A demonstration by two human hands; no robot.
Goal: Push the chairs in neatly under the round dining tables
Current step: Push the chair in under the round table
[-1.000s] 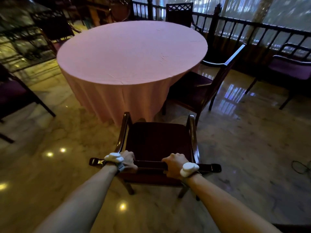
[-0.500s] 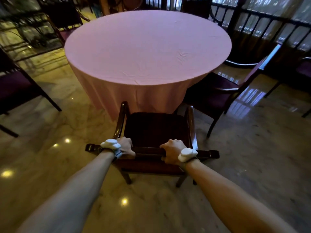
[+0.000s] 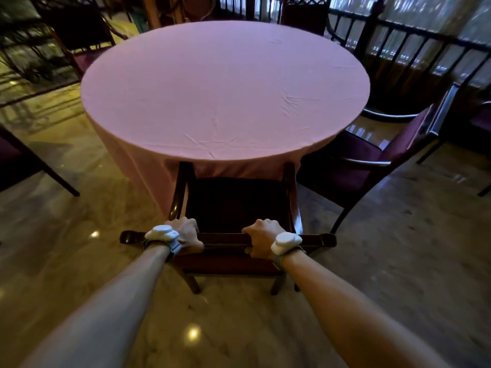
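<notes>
Both hands, left (image 3: 186,235) and right (image 3: 261,239), clamped on chair (image 3: 233,200) top rail, fingers curled over. Push evenly, straight under table (image 3: 225,86); mind cloth bunching at armrests.

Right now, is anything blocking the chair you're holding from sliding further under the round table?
Nothing solid shows in the way. The chair sits square to the round table, both armrest fronts already at the hanging pink tablecloth. The neighbouring chair stands off to the right, apart. Under the cloth is hidden.
</notes>
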